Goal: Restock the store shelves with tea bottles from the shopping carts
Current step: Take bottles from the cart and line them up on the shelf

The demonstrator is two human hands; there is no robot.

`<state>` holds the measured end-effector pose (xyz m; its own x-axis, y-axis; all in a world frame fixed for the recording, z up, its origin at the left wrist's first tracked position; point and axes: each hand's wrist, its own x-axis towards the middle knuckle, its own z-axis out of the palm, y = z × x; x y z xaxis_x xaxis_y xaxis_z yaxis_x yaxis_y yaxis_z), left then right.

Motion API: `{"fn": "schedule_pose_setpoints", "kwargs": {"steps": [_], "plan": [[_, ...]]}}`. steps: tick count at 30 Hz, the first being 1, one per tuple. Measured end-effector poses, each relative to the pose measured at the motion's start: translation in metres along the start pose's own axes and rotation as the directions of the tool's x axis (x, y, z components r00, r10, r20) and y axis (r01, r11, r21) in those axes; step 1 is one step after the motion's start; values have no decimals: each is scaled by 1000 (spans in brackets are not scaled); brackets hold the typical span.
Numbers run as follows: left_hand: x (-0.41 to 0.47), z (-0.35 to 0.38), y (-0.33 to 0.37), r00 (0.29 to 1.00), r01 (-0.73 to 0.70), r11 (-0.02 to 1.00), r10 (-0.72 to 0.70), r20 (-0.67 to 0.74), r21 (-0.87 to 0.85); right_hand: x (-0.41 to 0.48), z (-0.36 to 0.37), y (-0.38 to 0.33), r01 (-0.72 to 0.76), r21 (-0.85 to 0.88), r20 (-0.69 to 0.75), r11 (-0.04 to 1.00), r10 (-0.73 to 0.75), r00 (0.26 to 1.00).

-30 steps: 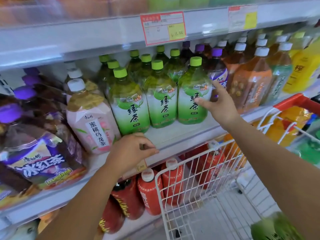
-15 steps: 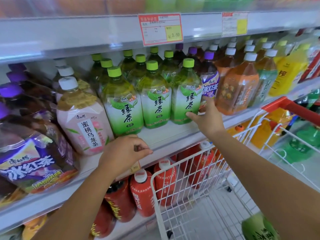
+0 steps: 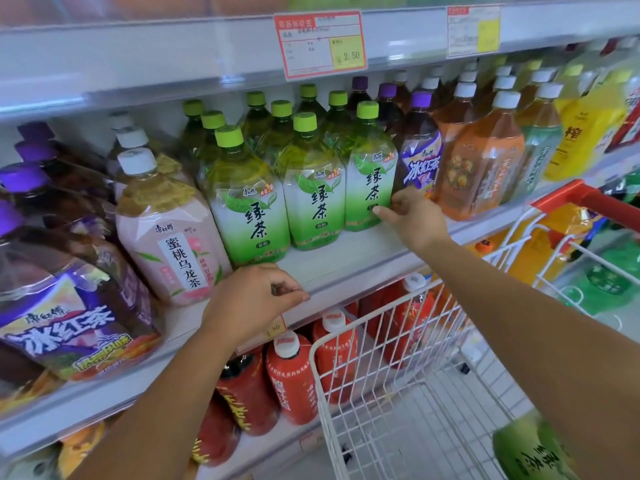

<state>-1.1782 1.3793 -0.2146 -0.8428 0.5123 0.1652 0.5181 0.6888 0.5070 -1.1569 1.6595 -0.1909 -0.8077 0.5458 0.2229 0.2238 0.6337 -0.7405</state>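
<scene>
The shelf [image 3: 346, 258] runs across just ahead of both hands, the white cart [image 3: 381, 358] under the right forearm. The rightmost front green tea bottle [image 3: 369, 174] stands upright directly beyond the right hand [image 3: 412, 220], which pinches its lower right side. The left hand [image 3: 252, 299], curled on nothing visible, rests on the shelf edge, farther away.
</scene>
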Motion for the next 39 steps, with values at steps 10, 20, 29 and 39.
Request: {"fn": "schedule_pose_setpoints", "kwargs": {"steps": [10, 20, 29, 39], "plan": [[-45, 33, 72, 926, -360, 915, 374, 49, -181, -131, -154, 67, 7, -249, 545, 968, 134, 828], [-62, 94, 109, 771, -251, 937, 345, 535, -241, -188, -161, 132, 32, -844, 379, 536, 553, 742], [-61, 93, 108, 774, -192, 952, 296, 560, -237, -184, -139, 89, -64, -422, 327, 904, 218, 919], [-46, 60, 112, 899, -2, 827, 248, 362, -562, -155, -100, -9, 25, 360, 224, 933, -112, 968]]}}
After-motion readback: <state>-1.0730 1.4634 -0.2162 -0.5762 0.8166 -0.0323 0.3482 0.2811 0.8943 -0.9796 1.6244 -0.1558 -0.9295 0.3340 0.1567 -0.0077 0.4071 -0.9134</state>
